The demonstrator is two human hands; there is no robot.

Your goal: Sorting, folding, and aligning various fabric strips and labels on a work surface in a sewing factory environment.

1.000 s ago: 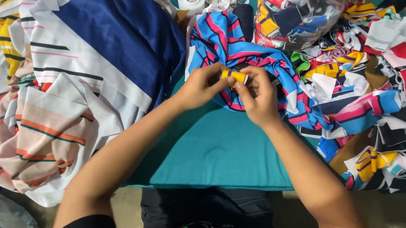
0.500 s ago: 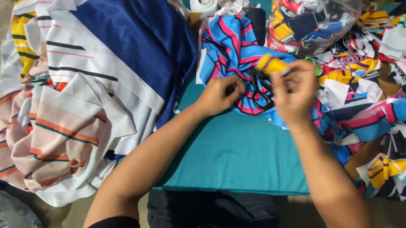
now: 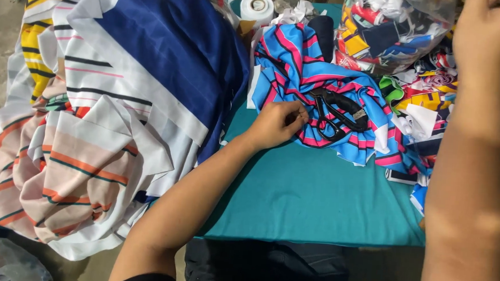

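My left hand (image 3: 277,125) rests on a crumpled blue fabric with pink and black stripes (image 3: 300,68), its fingers curled and pinching a fold. Black scissors (image 3: 338,112) lie on that fabric just right of the hand. My right hand (image 3: 491,34) is raised high at the top right, over the scrap heap; its fingertips are cut off by the frame edge, so whatever it holds is hidden. The teal table top (image 3: 316,196) lies under both forearms.
A big pile of navy, white and striped fabric (image 3: 120,92) covers the table's left side. A white roll (image 3: 257,6) stands at the back. A clear plastic bag of scraps (image 3: 390,27) and loose colourful scraps (image 3: 431,111) fill the right.
My right hand has lifted away up and to the right with the small yellow piece, which is now out of sight. The left hand has stayed on the striped fabric, and the scissors now show.
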